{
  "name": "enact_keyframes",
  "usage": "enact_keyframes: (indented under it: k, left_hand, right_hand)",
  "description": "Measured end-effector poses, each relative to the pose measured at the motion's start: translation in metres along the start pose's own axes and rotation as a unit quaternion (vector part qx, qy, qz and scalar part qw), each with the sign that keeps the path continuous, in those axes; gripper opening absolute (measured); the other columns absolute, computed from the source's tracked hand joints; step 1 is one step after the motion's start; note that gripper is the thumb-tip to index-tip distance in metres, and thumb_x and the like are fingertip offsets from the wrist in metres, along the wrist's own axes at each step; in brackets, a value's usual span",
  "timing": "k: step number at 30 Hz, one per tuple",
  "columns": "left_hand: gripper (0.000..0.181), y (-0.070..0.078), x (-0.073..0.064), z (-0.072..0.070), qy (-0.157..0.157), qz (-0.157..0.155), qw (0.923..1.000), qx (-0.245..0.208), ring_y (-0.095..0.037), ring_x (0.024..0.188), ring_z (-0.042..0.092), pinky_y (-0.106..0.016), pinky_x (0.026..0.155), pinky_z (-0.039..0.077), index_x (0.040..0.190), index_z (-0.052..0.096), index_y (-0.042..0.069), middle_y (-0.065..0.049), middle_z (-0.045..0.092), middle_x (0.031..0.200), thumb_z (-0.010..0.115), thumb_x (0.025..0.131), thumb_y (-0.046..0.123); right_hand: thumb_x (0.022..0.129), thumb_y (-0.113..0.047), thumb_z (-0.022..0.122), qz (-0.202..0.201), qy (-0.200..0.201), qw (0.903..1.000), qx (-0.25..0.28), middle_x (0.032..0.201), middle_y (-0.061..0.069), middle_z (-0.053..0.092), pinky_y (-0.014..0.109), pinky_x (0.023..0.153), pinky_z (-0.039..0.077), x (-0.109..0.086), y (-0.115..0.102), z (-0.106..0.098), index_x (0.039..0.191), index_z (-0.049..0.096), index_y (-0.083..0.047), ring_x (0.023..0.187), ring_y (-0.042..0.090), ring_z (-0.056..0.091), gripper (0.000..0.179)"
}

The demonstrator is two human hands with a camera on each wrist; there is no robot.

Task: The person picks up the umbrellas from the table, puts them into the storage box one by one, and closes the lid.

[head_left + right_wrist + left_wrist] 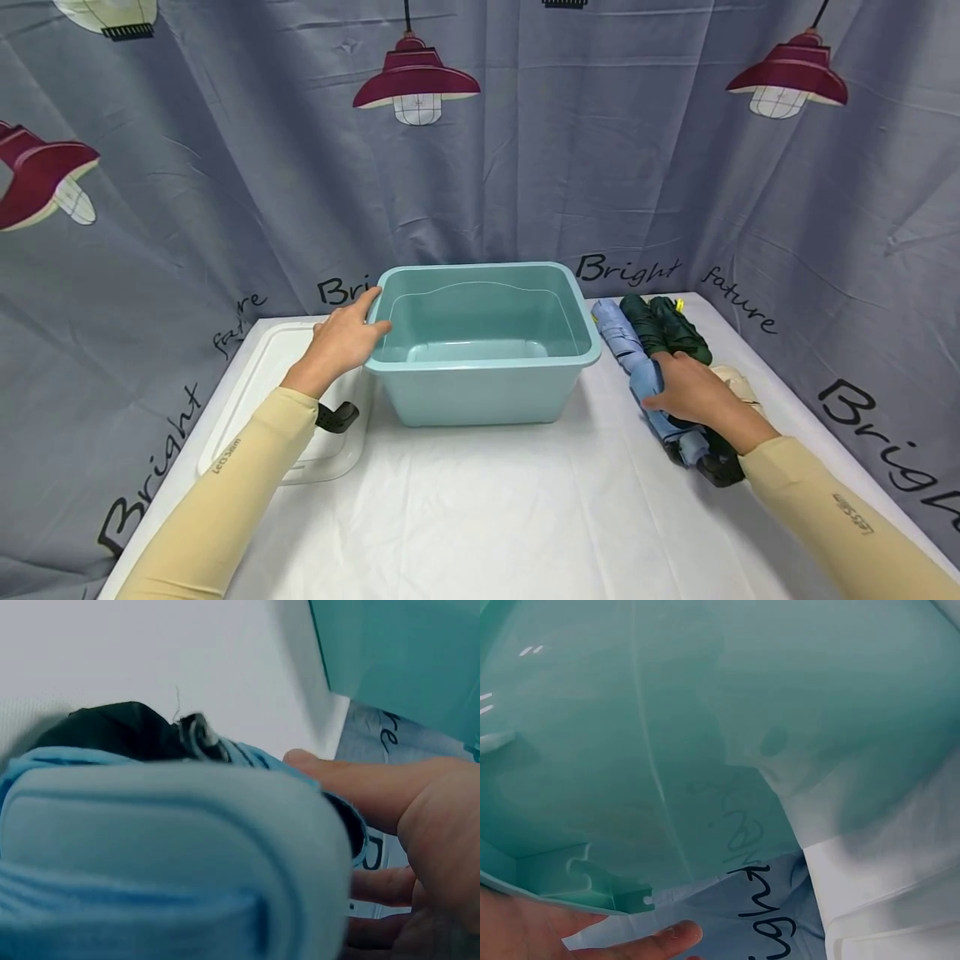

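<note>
A teal plastic tub (480, 395) stands mid-table. At its left rim is my left hand (345, 337), thumb over the edge and fingers fairly straight along the outside; the left wrist view shows fingers (676, 939) just below the rim. On the right lie several rolled folding umbrellas: a blue umbrella (617, 327), dark green umbrellas (677, 327) and a beige one (735, 381). My right hand (693, 390) grips the blue umbrella, its thumb (360, 784) on the near side. In the right wrist view a blurred, rounded pale-blue part (150, 832) with a strap hides much of the rest.
A white lid (255, 392) lies flat left of the tub, partly under my left arm. White cloth (480, 508) covers the table. Grey curtains (570, 167) with printed lamps and lettering surround the back and sides.
</note>
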State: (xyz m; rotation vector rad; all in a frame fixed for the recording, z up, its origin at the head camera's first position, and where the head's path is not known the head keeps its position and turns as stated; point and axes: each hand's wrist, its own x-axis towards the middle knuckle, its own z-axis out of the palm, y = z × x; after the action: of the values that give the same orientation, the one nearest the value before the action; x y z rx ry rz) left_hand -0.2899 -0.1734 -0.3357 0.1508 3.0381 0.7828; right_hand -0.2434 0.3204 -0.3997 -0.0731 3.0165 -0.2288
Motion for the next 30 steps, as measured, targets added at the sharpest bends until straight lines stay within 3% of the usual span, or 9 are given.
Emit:
enact_keyframes:
  k: [7, 14, 22, 30]
  left_hand:
    - [0.077, -0.0016, -0.0008, 0.0002, -0.012, -0.007, 0.9998, 0.012, -0.044, 0.143, 0.036, -0.071, 0.107, 0.023, 0.163, 0.017, 0.027, -0.017, 0.039, 0.159, 0.049, 0.096, 0.046]
    - [0.082, 0.0015, -0.0025, -0.0032, -0.029, -0.011, 0.9994, 0.018, -0.046, 0.145, 0.032, -0.075, 0.108, 0.017, 0.164, 0.011, 0.028, -0.017, 0.036, 0.161, 0.052, 0.095, 0.046]
    - [0.084, -0.0015, -0.0018, -0.0034, -0.040, -0.002, 0.9989, 0.023, -0.047, 0.143, 0.036, -0.067, 0.110, 0.028, 0.164, 0.007, 0.028, -0.022, 0.036, 0.159, 0.052, 0.095, 0.045]
    - [0.085, 0.0006, -0.0009, -0.0043, -0.042, 0.000, 0.9987, 0.028, -0.046, 0.140, 0.039, -0.064, 0.106, 0.035, 0.164, 0.004, 0.028, -0.023, 0.036, 0.158, 0.052, 0.096, 0.044]
  right_hand:
    - [0.080, -0.040, 0.083, 0.000, -0.019, 0.9998, 0.008, 0.139, 0.046, 0.038, 0.067, 0.087, 0.048, -0.0004, -0.0026, 0.0022, 0.148, 0.034, 0.012, 0.115, 0.058, 0.053, 0.098]
    - [0.086, -0.040, 0.077, -0.002, -0.051, 0.9987, 0.002, 0.138, 0.043, 0.045, 0.067, 0.090, 0.047, -0.0018, -0.0040, 0.0021, 0.153, 0.027, 0.009, 0.119, 0.059, 0.052, 0.097]
    - [0.089, -0.034, 0.073, -0.018, -0.065, 0.9977, 0.007, 0.138, 0.042, 0.048, 0.064, 0.091, 0.048, -0.0008, -0.0046, 0.0050, 0.154, 0.024, 0.008, 0.116, 0.054, 0.057, 0.092]
    - [0.090, -0.030, 0.072, -0.002, -0.058, 0.9982, 0.016, 0.131, 0.043, 0.051, 0.060, 0.082, 0.052, 0.0016, -0.0033, 0.0062, 0.153, 0.022, 0.009, 0.104, 0.050, 0.063, 0.090]
